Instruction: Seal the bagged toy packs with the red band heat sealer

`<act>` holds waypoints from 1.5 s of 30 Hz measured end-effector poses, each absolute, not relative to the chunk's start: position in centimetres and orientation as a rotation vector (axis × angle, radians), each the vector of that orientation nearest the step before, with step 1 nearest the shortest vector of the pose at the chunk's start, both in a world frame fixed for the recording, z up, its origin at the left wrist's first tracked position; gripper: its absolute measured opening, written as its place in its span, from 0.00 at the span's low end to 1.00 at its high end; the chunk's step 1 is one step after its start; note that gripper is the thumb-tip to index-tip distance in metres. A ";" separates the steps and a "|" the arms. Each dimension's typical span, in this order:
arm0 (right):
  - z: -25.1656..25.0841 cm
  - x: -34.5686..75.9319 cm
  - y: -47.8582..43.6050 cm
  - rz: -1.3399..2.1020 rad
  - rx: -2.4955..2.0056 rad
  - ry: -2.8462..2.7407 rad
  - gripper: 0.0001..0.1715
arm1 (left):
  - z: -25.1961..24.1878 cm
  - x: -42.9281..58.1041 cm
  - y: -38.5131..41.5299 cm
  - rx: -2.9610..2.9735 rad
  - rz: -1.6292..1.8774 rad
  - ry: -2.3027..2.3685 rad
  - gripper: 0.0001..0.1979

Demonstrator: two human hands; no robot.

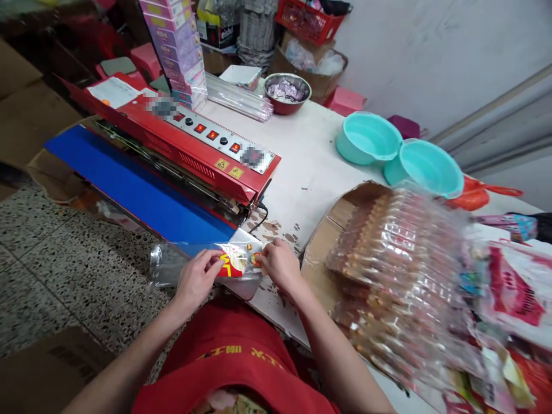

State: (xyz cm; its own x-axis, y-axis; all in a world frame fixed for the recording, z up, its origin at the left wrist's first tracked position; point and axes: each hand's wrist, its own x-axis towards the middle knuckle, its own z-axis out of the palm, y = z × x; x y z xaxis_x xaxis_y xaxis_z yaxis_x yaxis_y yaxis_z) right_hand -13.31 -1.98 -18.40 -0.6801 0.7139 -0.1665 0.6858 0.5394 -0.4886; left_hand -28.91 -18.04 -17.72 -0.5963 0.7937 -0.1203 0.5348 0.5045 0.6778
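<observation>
Both hands on the clear packet (170, 265), right at the belt's near end.
From the left: the blue belt (129, 184) of the red sealer (190, 150) runs down towards me. My left hand (197, 280) pinches the packet at its red label, my right hand (280, 265) clamps its other edge, flat on the table (302, 167) corner. Further right, stacked packets (397, 270) and two teal bowls (368, 138).

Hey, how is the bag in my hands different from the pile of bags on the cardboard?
The held bag is a single one, pinched by the left hand and right hand at the end of the blue belt; the pile lies untouched on the cardboard, many bags stacked. The held bag shows a red and yellow print; the pile looks brown-orange inside. Both are clear plastic.
</observation>
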 end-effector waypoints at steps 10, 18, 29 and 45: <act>-20.5 -13.8 -3.0 0.569 -0.976 -2.747 0.03 | -18.8 -29.5 -18.4 1.861 0.411 2.397 0.26; -22.1 -13.3 -4.0 0.451 -0.631 -2.639 0.11 | -20.0 -30.2 -17.8 1.947 0.288 2.313 0.29; -18.1 -16.5 -4.2 0.331 -0.733 -3.071 0.10 | -19.9 -30.1 -17.8 1.949 0.251 2.313 0.30; -16.3 -15.8 -4.3 0.416 -0.900 -3.054 0.09 | -19.8 -30.0 -17.9 1.921 0.228 2.319 0.30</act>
State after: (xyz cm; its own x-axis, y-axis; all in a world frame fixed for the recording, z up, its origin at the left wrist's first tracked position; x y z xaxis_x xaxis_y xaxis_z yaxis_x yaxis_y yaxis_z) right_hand -15.81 -4.31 -16.26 -0.8405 0.5238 -0.1384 0.5418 0.8095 -0.2264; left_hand -29.96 -17.86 -19.78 -0.1863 0.9825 0.0028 0.9642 0.1823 0.1925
